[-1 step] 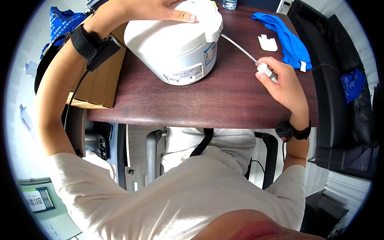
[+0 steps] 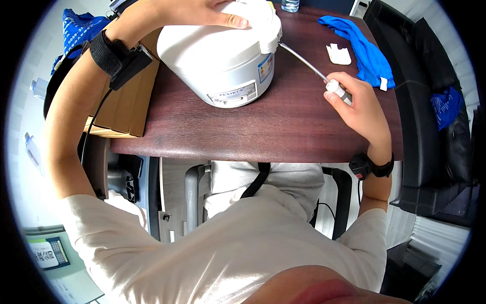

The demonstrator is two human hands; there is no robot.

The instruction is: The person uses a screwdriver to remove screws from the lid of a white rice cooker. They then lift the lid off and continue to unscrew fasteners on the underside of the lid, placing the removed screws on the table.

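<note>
A white rounded appliance (image 2: pixel 217 55), which looks like a rice cooker, lies tilted on the dark wooden table (image 2: pixel 228 134). My left hand (image 2: pixel 205 12) holds it from above, the thumb laid along its surface; the other fingers are mostly hidden at the top edge. In my right hand (image 2: pixel 362 104) is a screwdriver (image 2: pixel 306 63), its grey-and-white handle wrapped by closed fingers. The metal shaft reaches left to the appliance's right rim, and the tip is hard to make out there. A small white plastic piece (image 2: pixel 339 54) lies beyond my right hand.
Right of the plastic piece lies a crumpled blue cloth (image 2: pixel 359 50). A clear bottle (image 2: pixel 290 5) stands at the far edge. The cardboard box (image 2: pixel 124 109) sits at the left, under my left forearm. Beyond the table's right side is a black sofa (image 2: pixel 425 126).
</note>
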